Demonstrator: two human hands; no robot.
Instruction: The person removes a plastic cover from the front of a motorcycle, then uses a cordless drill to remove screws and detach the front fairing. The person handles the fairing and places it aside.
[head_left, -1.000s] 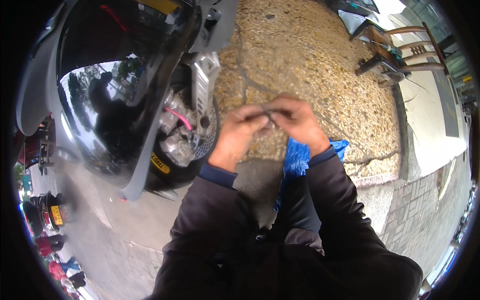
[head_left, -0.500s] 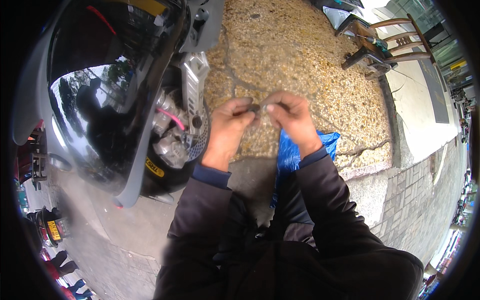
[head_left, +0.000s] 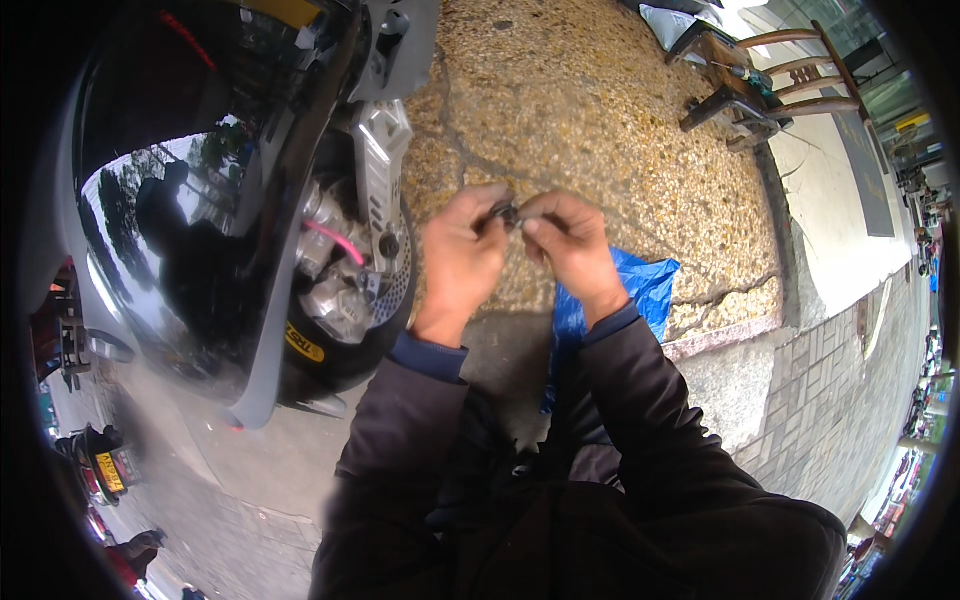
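My left hand point(head_left: 460, 255) is closed, its thumb and fingers gripping a small dark metal part point(head_left: 506, 213) that looks ring-shaped. Just to the right of it, my right hand point(head_left: 578, 248) pinches thumb to fingertips against or very near the part's edge. What the right fingertips hold is too small to make out. Both hands hover above the pebbled paving, beside the front wheel of a black and grey motorcycle point(head_left: 215, 300). Nearest my left hand are its perforated brake disc point(head_left: 398, 285), a silver fork bracket point(head_left: 382, 150), a silver caliper point(head_left: 340, 312) and a pink hose point(head_left: 335, 240).
A blue plastic sheet point(head_left: 648, 290) lies under my right wrist. At the far right stands a wooden chair point(head_left: 720, 105) with a power drill point(head_left: 757, 82) on its seat. A raised stone edge point(head_left: 730, 340) borders the paving. Other parked motorcycles point(head_left: 100, 465) show at the left.
My right hand has shifted slightly left, and the hands are closer together. The dark part shows more clearly in my left fingers. My view has turned slightly.
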